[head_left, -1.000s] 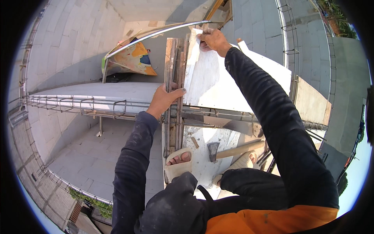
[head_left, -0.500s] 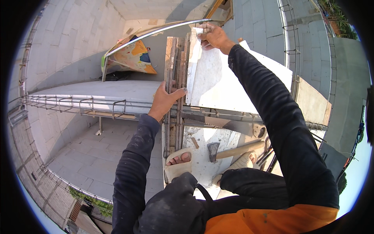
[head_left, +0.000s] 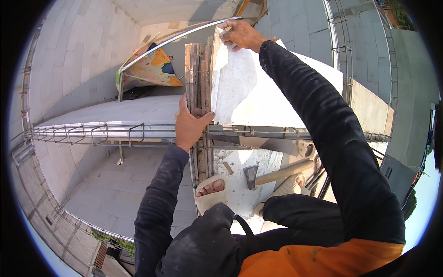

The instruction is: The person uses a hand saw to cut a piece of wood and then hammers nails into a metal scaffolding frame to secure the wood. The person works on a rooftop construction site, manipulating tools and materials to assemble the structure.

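My left hand (head_left: 190, 128) is closed round a bundle of weathered wooden strips (head_left: 198, 74), thumb across the top and its other fingers largely hidden. The bundle runs away from me, across the rebar cage. Right beside it lies a large white board (head_left: 263, 90), bright in the sun. My right hand (head_left: 242, 35), arm stretched out, pinches the board's far left corner with bent fingers. A handsaw (head_left: 263, 143) lies across nearer to me, below the board. Closer still, a hatchet (head_left: 277, 175) with a wooden handle rests on a stained white sheet (head_left: 230, 161) by my sandalled feet.
A rebar cage (head_left: 110, 131) runs along the block wall top to the left. Beyond it, a colourful printed sheet (head_left: 154, 69) hangs by a pale bar (head_left: 175, 38). Far below on the left is a paved grey floor (head_left: 129, 184). Another rebar cage (head_left: 340, 46) stands at the right.
My right hand has moved slightly left and farther away. The far end of the strip bundle and the board's left edge have shifted left. My left hand keeps its hold lower on the bundle.
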